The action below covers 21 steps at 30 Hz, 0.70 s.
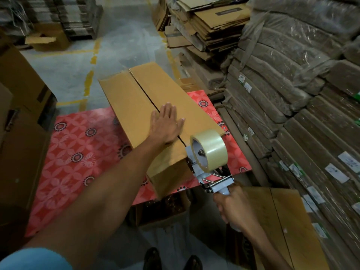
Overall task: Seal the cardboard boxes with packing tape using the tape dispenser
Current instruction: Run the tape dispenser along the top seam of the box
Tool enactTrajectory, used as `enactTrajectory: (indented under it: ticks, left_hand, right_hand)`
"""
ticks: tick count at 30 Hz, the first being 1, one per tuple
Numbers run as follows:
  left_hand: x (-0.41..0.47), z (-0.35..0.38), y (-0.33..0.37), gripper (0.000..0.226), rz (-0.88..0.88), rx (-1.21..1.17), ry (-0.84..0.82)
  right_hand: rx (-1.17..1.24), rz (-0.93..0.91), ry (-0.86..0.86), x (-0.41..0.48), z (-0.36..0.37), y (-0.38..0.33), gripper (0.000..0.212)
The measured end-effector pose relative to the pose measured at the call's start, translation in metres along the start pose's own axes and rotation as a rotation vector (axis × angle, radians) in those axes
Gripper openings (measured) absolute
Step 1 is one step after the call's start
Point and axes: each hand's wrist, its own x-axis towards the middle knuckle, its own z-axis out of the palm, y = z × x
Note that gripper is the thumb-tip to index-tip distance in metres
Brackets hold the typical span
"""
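Tape dispenser within right fingers

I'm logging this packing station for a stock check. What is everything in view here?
table cover: one, red with flower pattern, centre
long cardboard box: one, tan, on the table cover, gap along its seam
tape dispenser: one, metal with clear roll, at the box's near end
second box: one, tan, lower right
flattened cartons: one stack, brown, upper right
wrapped bundles: many, brown under plastic, along the right
shoes: two, dark, bottom edge
left hand: one, flat on the box top
right hand: one, gripping the dispenser handle
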Motion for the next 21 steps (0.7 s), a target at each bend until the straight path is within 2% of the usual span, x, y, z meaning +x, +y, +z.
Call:
enactTrajectory:
  ticks: [3, 4, 6, 8, 11, 13, 16, 19, 21]
  left_hand:
    - [-0.035, 0.006, 0.016, 0.087, 0.176, 0.017, -0.069]
    - [-0.043, 0.008, 0.017, 0.085, 0.227, 0.041, -0.077]
    - [-0.053, 0.01, 0.013, 0.078, 0.306, 0.066, -0.074]
    - [-0.057, 0.012, 0.006, 0.074, 0.345, 0.073, -0.066]
    - [-0.059, 0.013, 0.005, 0.074, 0.355, 0.092, -0.071]
    - [-0.059, 0.011, 0.008, 0.074, 0.341, 0.093, -0.085]
    - [-0.06, 0.008, 0.011, 0.086, 0.306, 0.05, -0.108]
    - [-0.06, 0.01, 0.01, 0.09, 0.293, 0.043, -0.115]
    - [-0.061, 0.008, 0.011, 0.096, 0.294, 0.041, -0.104]
  right_hand:
    - [0.036, 0.02, -0.031, 0.003, 0.003, 0.004, 0.037]
    - [-0.015, -0.004, -0.027, 0.003, 0.002, 0.003, 0.032]
    - [0.068, -0.003, -0.001, 0.002, 0.003, 0.0, 0.021]
    - [0.1, -0.013, -0.005, 0.005, 0.004, 0.0, 0.021]
    - [0.151, -0.02, -0.035, 0.006, 0.005, 0.003, 0.036]
    - [0.177, 0.054, -0.084, 0.007, 0.006, 0.005, 0.045]
    - [0.213, 0.176, -0.168, 0.006, 0.006, 0.017, 0.024]
    - [0.243, 0.157, -0.08, 0.004, 0.003, 0.05, 0.018]
    - [0.28, 0.142, 0.066, 0.005, -0.001, 0.066, 0.021]
